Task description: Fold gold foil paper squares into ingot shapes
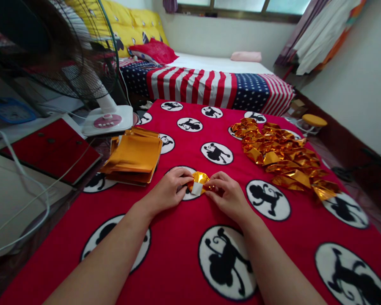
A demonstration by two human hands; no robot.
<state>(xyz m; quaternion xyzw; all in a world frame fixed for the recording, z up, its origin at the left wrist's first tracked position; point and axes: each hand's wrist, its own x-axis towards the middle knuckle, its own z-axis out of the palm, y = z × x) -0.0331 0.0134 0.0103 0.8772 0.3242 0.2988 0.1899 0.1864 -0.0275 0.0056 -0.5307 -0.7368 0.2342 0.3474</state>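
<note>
A small folded piece of gold foil paper (202, 177), with a white patch on its near side, is held low over the red cloth. My left hand (172, 186) pinches its left end between thumb and fingers. On the opposite end, the thumb and fingers of my right hand (227, 195) are closed. To the left lies a stack of flat gold foil sheets (136, 152). Many folded gold foil pieces (279, 152) lie heaped in rows at the right.
The red cloth (165, 254) with monkey circles covers the surface under my hands. A standing fan (109, 118) and a red folder-like board (52, 146) are at left. Behind is a bed with a striped, starred cover (206, 87). A yellow-topped stool (314, 120) stands far right.
</note>
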